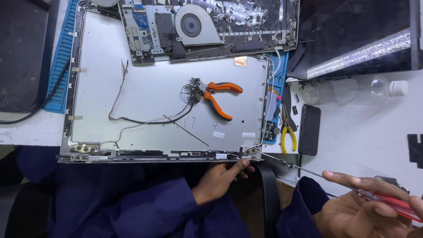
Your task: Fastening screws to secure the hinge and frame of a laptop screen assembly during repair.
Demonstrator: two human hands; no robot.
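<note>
A silver laptop lid shell (145, 88) lies inside-up on the bench, with thin cables running across it. My left hand (222, 174) grips its near edge beside the right hinge (252, 153). My right hand (365, 207) holds a screwdriver with a clear red handle (387, 203); its long shaft (291, 165) reaches left, and the tip rests at that right hinge corner. Orange-handled pliers (216, 96) lie on the shell near its middle.
The laptop base (207, 26) with fan and boards lies at the far edge. A blue mat (61, 57) sits under the shell. Yellow-handled pliers (286, 128), a black phone (309, 129), a clear plastic bottle (357, 90) and a dark screen panel (357, 35) are on the right.
</note>
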